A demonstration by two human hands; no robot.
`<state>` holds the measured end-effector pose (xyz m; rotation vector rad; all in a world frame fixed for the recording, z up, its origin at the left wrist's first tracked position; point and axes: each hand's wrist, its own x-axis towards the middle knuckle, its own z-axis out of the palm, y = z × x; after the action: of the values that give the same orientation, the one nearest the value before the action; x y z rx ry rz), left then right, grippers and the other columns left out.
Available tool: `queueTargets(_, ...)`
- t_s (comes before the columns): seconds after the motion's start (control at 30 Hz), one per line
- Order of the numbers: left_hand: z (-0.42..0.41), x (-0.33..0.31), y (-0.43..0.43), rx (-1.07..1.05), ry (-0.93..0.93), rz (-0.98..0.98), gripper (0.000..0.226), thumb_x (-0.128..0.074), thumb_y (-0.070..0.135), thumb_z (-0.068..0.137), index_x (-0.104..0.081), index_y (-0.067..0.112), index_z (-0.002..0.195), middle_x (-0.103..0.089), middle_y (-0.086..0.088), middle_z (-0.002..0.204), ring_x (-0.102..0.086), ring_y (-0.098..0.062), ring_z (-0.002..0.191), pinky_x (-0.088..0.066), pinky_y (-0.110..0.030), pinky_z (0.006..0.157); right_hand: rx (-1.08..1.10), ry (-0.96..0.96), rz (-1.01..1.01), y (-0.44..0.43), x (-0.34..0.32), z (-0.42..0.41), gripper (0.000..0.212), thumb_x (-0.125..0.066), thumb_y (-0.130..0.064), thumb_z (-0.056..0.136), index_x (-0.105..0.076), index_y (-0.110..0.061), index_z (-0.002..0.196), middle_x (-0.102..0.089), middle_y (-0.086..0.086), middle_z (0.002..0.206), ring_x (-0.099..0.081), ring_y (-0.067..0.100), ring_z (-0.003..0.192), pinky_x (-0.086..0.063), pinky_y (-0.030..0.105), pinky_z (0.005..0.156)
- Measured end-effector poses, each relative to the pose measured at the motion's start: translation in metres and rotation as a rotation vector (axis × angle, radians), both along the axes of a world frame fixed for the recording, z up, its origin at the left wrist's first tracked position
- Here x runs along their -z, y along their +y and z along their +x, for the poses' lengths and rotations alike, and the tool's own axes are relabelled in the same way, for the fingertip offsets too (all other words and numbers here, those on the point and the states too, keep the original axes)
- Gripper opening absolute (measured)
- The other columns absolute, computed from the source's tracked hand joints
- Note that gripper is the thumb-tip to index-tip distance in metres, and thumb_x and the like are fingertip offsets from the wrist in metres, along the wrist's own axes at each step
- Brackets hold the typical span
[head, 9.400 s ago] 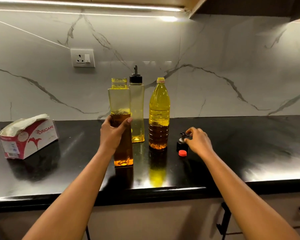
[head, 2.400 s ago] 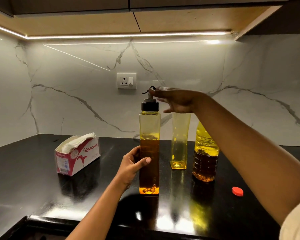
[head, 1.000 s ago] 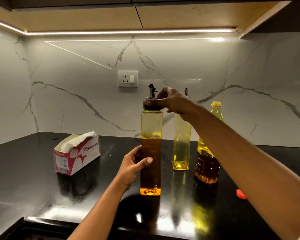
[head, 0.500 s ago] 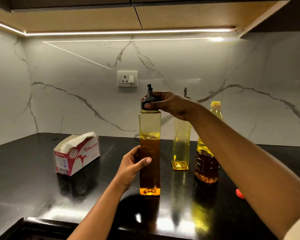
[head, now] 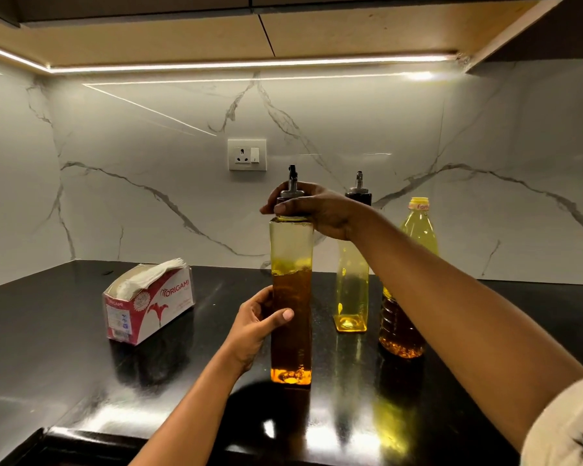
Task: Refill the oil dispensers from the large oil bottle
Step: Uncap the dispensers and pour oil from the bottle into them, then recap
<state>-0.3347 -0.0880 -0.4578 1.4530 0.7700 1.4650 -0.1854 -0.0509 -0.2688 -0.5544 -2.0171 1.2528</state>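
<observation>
Capping step: left grip clamped round the part-filled dispenser upright on the counter, right grip clamped on its spout cap; next likely requires opening the near-empty rear dispenser

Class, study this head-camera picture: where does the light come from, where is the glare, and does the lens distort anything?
Head view: the LED strip under the cabinet lights everything; its glare pools at the front of the glossy black counter; the wide lens makes the near right forearm loom; the front dispenser looks sharp.
</observation>
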Motion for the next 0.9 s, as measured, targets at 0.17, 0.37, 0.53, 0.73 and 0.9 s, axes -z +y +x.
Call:
queueTargets(0.17, 0.003, -0.002, -0.003, -0.047, 0.003, 0.061, 0.083, -0.090, 0.052, 0.048, -0.062, 0.013, 0.115, -0.073, -0.009, 0.107, -0.069, -0.025, 0.102, -0.056, -0.028, 0.079, 0.234, 0.093, 0.086, -0.008, 0.007, -0.011, 0.013, -0.071, -0.007, 0.080, -0.061, -0.015, 0.086, -0.063, 0.000, 0.082, -0.062, 0.010, 0.080, -0.053, 0.019, 0.072)
queueTargets(0.37, 0.004, -0.001, -0.004, -0.050, -0.005, 0.065, 0.080, -0.090, 0.049, 0.051, -0.063, 0.013, 0.117, -0.072, -0.010, 0.109, -0.069, -0.025, 0.103, -0.056, -0.027, 0.079, 0.609, 0.054, 0.255, -0.012, 0.017, -0.025, 0.025, -0.078, -0.032, 0.072, -0.058, -0.026, 0.085, -0.066, 0.000, 0.091, -0.062, 0.018, 0.094, -0.053, 0.035, 0.085)
queueTargets(0.53, 0.002, -0.002, -0.004, -0.017, 0.006, 0.037, 0.081, -0.090, 0.050, 0.050, -0.062, 0.014, 0.117, -0.072, -0.010, 0.110, -0.068, -0.024, 0.104, -0.055, -0.028, 0.081, 0.216, -0.052, 0.054, -0.016, -0.003, 0.002, 0.025, -0.063, -0.023, 0.086, -0.057, -0.017, 0.109, -0.060, -0.001, 0.100, -0.055, 0.011, 0.097, -0.042, 0.031, 0.091)
queueTargets(0.73, 0.000, -0.001, -0.002, -0.024, 0.010, 0.040, 0.083, -0.090, 0.051, 0.051, -0.061, 0.012, 0.118, -0.072, -0.010, 0.110, -0.068, -0.024, 0.104, -0.055, -0.027, 0.080, 0.090, -0.038, 0.090, -0.008, -0.003, -0.002, 0.015, -0.065, -0.002, 0.083, -0.060, -0.012, 0.094, -0.062, 0.007, 0.097, -0.060, 0.021, 0.098, -0.051, 0.031, 0.089)
queueTargets(0.9, 0.002, -0.002, -0.003, -0.042, 0.007, 0.072, 0.083, -0.089, 0.050, 0.051, -0.061, 0.010, 0.118, -0.072, -0.010, 0.108, -0.069, -0.024, 0.102, -0.056, -0.026, 0.078, 0.232, 0.068, 0.142, -0.011, 0.006, -0.013, 0.015, -0.068, -0.002, 0.081, -0.059, -0.014, 0.083, -0.060, 0.001, 0.080, -0.060, 0.008, 0.074, -0.051, 0.014, 0.064)
